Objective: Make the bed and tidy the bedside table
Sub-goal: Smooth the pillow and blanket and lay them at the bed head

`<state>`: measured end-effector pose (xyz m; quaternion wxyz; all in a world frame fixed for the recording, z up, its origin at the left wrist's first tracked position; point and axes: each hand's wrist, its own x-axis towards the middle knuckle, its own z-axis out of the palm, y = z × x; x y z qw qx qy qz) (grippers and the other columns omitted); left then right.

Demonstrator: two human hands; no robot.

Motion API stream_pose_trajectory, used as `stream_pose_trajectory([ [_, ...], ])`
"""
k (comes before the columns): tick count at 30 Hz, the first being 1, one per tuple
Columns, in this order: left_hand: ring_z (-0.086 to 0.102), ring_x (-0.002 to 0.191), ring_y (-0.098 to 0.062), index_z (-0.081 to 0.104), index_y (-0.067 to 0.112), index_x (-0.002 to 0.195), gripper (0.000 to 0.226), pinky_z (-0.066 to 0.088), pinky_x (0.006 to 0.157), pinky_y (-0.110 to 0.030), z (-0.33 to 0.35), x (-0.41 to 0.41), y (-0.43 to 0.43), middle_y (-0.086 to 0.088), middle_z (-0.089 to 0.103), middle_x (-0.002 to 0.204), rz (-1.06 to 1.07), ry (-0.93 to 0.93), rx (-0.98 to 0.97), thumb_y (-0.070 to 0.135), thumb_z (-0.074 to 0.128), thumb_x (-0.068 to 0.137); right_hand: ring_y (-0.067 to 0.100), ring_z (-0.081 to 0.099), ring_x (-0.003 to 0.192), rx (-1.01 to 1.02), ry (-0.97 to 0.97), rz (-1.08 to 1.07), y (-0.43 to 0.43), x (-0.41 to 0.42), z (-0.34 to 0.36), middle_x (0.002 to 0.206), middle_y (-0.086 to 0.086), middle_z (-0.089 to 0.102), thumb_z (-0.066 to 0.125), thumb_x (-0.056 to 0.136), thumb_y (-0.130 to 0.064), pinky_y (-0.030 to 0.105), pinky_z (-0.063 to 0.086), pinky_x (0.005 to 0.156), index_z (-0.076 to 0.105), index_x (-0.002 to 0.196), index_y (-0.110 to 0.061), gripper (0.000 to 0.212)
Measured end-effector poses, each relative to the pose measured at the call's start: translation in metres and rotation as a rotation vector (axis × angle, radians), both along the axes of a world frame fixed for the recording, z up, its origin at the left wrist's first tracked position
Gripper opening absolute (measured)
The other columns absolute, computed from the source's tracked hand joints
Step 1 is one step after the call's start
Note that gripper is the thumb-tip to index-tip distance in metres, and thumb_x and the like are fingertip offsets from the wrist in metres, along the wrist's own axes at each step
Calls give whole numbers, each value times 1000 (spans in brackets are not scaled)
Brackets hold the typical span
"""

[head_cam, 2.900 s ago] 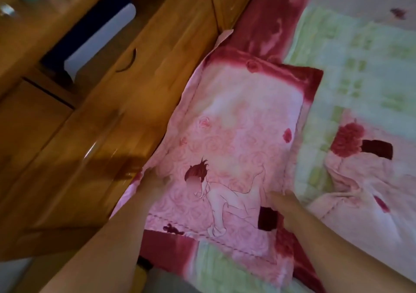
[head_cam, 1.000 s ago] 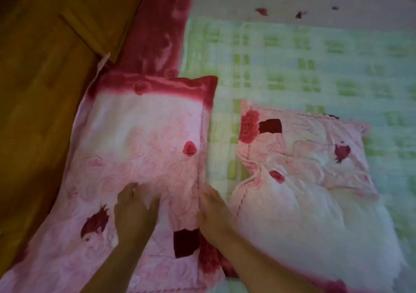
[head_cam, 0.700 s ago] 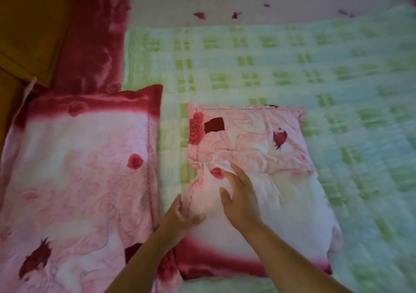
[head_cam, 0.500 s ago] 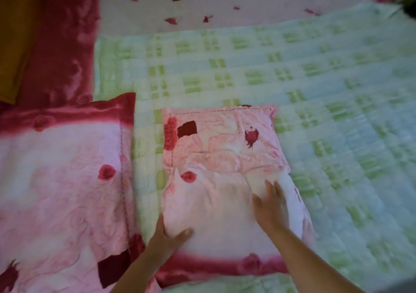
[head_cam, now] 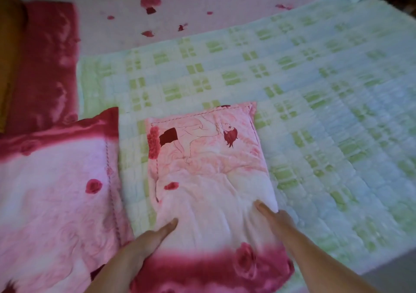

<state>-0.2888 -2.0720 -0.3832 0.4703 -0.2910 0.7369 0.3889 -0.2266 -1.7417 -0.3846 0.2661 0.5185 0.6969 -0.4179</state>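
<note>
Pink cotton, printed with roses and a drawn figure, is covering the small pillow (head_cam: pixel 209 180), which is lying on the green-checked quilt (head_cam: pixel 315 85) in the middle of the bed. Its long axis is running away from the person, with the far end leaning a little to the right. The dark red band is sitting at the near end.

The 2 grips are flanking that near end, 1 on each long side. The left grip (head_cam: pixel 144 245) is pressing against the left edge and the right grip (head_cam: pixel 278 220) against the right edge. Each thumb is lying on top of the fabric while the other fingers are dropping out of sight past the edge. Both grips therefore look clasped on the pillow's sides, though the hidden fingers are leaving that partly a judgement.

The large pillow (head_cam: pixel 56 191) is lying to the left. A strip of quilt is showing between the 2 pillows, so they are not touching. The left grip is the nearer one to that gap, and the right grip is sitting on the outer side.

Judging from this, the step in hand is squaring the small pillow beside the large one. Any shift is likely going leftward across the strip. A slight turn would be bringing the 2 facing edges parallel, since the far end is leaning away. With both grips at the near end, the far end is probably trailing and dragging on the quilt.
</note>
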Motion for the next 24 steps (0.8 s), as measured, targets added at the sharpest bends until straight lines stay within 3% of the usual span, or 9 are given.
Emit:
stream_pose_trajectory([
  [2, 59, 117, -22, 68, 19, 118, 96, 39, 107, -34, 5, -2, -18, -4, 65, 124, -116, -49, -42, 84, 70, 47, 31, 58, 113, 32, -85, 123, 6, -3, 5, 123, 18, 61, 52, 78, -73, 32, 42, 92, 56, 126, -2, 86],
  [4, 53, 124, -22, 62, 15, 127, 87, 37, 107, -30, 3, -3, -29, -7, 57, 134, -191, 2, -187, 75, 67, 64, 29, 61, 109, 53, -177, 258, 5, -7, 4, 123, 13, 62, 49, 83, -68, 29, 46, 88, 58, 124, -8, 72],
  [7, 59, 115, -25, 62, 5, 123, 88, 45, 100, -30, -3, -7, -21, -13, 62, 127, -241, -18, -242, 73, 66, 67, 25, 65, 101, 18, -223, 420, -5, -19, -2, 105, 9, 64, 57, 87, -46, 24, 46, 72, 61, 95, -11, 36],
  [9, 61, 110, -23, 62, 3, 121, 90, 46, 98, -29, -12, -7, -11, -11, 63, 124, -314, -53, -242, 75, 63, 67, 26, 63, 94, -45, -161, 387, -14, -27, -12, 99, 13, 62, 62, 86, -34, 25, 42, 68, 61, 95, -7, 29],
  [13, 56, 115, -24, 56, 3, 127, 72, 39, 85, -20, -24, -9, 6, -12, 57, 131, -375, 27, -287, 61, 59, 84, 25, 58, 83, -13, -118, 410, -26, -38, -29, 87, 12, 59, 66, 85, -34, 26, 40, 64, 60, 94, -5, 31],
  [15, 52, 123, -26, 49, 5, 135, 79, 41, 96, -24, -30, -14, 15, -12, 53, 137, -358, 82, -262, 61, 62, 81, 27, 60, 83, -25, -149, 399, -27, -42, -35, 78, 9, 59, 65, 86, -34, 25, 41, 64, 60, 91, -4, 31],
  [17, 41, 132, -30, 29, 4, 146, 99, 36, 108, -33, -35, -21, 23, -15, 39, 147, -353, 119, -262, 64, 66, 75, 28, 63, 89, -5, -180, 403, -26, -50, -38, 79, 8, 60, 64, 86, -34, 27, 44, 70, 63, 92, -2, 32],
  [20, 33, 138, -32, 9, 3, 150, 120, 32, 112, -38, -39, -27, 34, -18, 22, 151, -381, 131, -303, 64, 72, 69, 32, 61, 102, 109, -188, 350, -20, -63, -44, 110, 16, 61, 65, 82, -39, 30, 49, 83, 61, 115, -1, 50],
  [24, 28, 137, -38, -8, 12, 151, 129, 31, 112, -47, -55, -19, 28, -16, 15, 149, -491, 83, -306, 56, 78, 65, 39, 49, 119, 246, -12, 248, -8, -89, -44, 141, 16, 33, 63, 82, -44, 42, 45, 97, 31, 143, -9, 77],
])
